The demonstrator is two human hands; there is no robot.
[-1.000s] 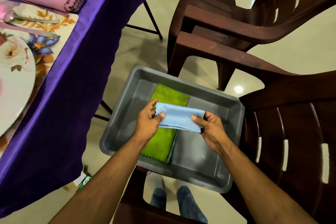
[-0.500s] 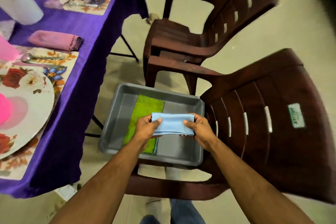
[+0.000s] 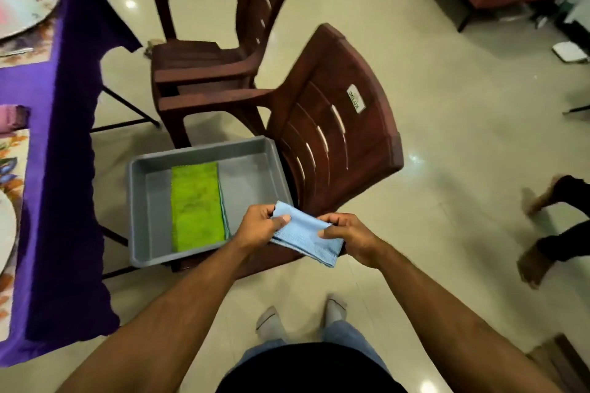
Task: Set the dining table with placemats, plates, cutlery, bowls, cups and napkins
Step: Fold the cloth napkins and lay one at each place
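Tiled floor (image 3: pixel 447 169), folded ribbed blue napkin (image 3: pixel 303 238) (pale)

Folded light-blue napkin (image 3: pixel 303 234), ribbed, held up right of the grey tray. Folded green napkin (image 3: pixel 196 206) flat in that tray, lengthwise, left of centre.

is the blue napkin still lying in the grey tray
No, the blue napkin is held up between the left hand and right hand, off to the side of the grey tray, where only the green cloth lies.
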